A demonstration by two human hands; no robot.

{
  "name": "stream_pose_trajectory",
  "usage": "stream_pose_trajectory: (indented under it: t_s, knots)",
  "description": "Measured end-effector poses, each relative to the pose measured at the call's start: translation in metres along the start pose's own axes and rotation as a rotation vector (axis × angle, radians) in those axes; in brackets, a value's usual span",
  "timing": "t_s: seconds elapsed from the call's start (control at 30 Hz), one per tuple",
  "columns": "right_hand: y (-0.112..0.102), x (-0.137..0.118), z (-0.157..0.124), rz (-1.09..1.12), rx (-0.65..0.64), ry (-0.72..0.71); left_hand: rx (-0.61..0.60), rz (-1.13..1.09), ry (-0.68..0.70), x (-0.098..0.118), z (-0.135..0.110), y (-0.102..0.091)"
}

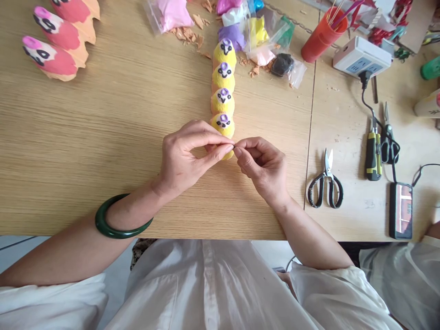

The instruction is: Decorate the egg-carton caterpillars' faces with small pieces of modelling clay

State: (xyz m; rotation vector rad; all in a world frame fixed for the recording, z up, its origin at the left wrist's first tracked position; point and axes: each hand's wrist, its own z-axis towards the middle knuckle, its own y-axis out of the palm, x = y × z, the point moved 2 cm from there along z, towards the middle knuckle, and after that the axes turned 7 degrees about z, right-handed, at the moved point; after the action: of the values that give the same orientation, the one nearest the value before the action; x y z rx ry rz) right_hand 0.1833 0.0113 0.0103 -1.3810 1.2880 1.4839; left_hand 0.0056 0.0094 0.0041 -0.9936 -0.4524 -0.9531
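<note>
- Head view, far left: red figures (68, 40) stand on the counter (120, 91), with pink beaks and dark features in place; the top one is cut off by the frame.
- Left hand (182, 151): thumb and forefinger pinched narrow, at a tiny dark speck (234, 146); speck material and shape cannot be made out.
- Centre: yellow row (222, 107) runs away from the person, just beyond the fingertips. Four visible bumps have finished-looking faces with purple beaks. Nearest bump (228, 156) is mostly covered by the hands; whether its face is done cannot be told. Judged open work: this bump only.
- Right hand (263, 165): thumb and forefinger pinched narrow at the same speck; remaining fingers curled, contents hidden.
- Right: scissors (327, 171) lie apart, unused. Another person's sleeve (409, 275) is cut off.
</note>
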Motion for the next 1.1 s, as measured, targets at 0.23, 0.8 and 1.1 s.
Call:
stream_pose_trajectory:
  t_s: [0.23,0.8,1.1]
  knots:
    - [-0.007,0.006,0.007,-0.075,-0.024,-0.013,0.052,-0.044,-0.018,-0.004,0.003,-0.004]
    - [-0.017,0.003,0.012,-0.457,-0.189,-0.178,-0.128,-0.009,0.160,-0.031,0.008,-0.003]
    - [-0.017,0.004,0.011,-0.517,-0.202,-0.244,-0.208,-0.008,0.036,-0.024,0.006,-0.004]
